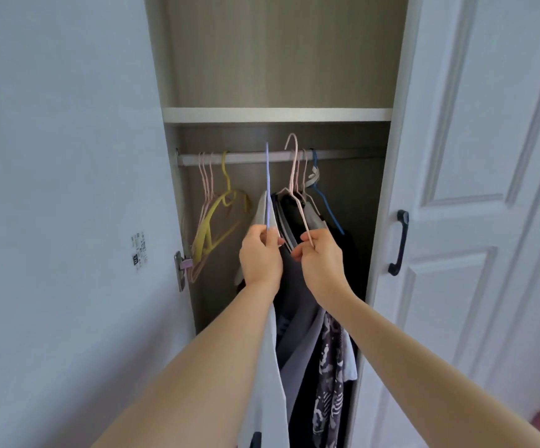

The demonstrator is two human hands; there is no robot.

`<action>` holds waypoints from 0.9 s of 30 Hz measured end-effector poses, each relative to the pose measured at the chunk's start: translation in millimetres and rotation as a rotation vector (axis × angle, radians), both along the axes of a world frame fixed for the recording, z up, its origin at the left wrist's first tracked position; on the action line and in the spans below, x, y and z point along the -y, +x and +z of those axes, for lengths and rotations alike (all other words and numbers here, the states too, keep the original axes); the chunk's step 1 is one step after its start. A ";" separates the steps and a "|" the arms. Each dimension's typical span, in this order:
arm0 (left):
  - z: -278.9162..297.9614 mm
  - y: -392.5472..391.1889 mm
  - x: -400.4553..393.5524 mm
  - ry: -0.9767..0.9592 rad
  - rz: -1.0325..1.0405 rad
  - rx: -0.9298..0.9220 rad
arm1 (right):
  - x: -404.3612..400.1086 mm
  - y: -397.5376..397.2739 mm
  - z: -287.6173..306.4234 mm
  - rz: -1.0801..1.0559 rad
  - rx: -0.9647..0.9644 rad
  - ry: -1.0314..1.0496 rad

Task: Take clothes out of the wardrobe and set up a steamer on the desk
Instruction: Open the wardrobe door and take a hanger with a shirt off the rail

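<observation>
The wardrobe stands open, with a white rail [252,156] across it under a shelf [275,114]. My left hand [260,255] grips a thin lilac hanger [267,182] that carries a pale grey garment [267,367]; its hook is level with the rail. My right hand [320,257] pinches a pink wire hanger [294,176] whose hook is lifted above the rail, with a dark grey garment [297,331] hanging below it. More dark and patterned clothes [330,383] hang behind, one on a blue hanger [325,198]. No steamer or desk is in view.
Several empty pink hangers and a yellow hanger [222,215] hang at the rail's left end. The white wardrobe door [475,189] with a black handle [399,242] stands open on the right. A white panel with a small label [139,250] fills the left.
</observation>
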State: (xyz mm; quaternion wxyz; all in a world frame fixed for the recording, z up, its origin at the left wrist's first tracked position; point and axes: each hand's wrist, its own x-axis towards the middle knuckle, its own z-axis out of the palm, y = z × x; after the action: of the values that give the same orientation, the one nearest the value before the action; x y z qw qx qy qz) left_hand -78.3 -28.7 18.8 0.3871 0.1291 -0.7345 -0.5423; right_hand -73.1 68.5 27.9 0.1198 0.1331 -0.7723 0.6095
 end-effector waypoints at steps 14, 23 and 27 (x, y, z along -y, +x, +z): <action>-17.6 214.0 -71.2 0.056 -0.141 -0.059 | -82.4 194.9 -9.0 -0.017 0.033 -0.084; -34.2 341.3 -108.9 0.150 -0.196 -0.069 | -117.9 327.4 -18.7 -0.048 0.048 -0.058; -47.7 384.3 -115.3 0.183 -0.202 -0.025 | -126.0 373.9 -29.3 -0.068 0.069 -0.005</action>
State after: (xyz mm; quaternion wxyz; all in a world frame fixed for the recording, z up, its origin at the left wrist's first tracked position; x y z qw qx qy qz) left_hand 306.0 86.6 -28.9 0.3264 0.0825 -0.6862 -0.6448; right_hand 300.7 194.5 -1.4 0.1142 0.0852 -0.7786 0.6111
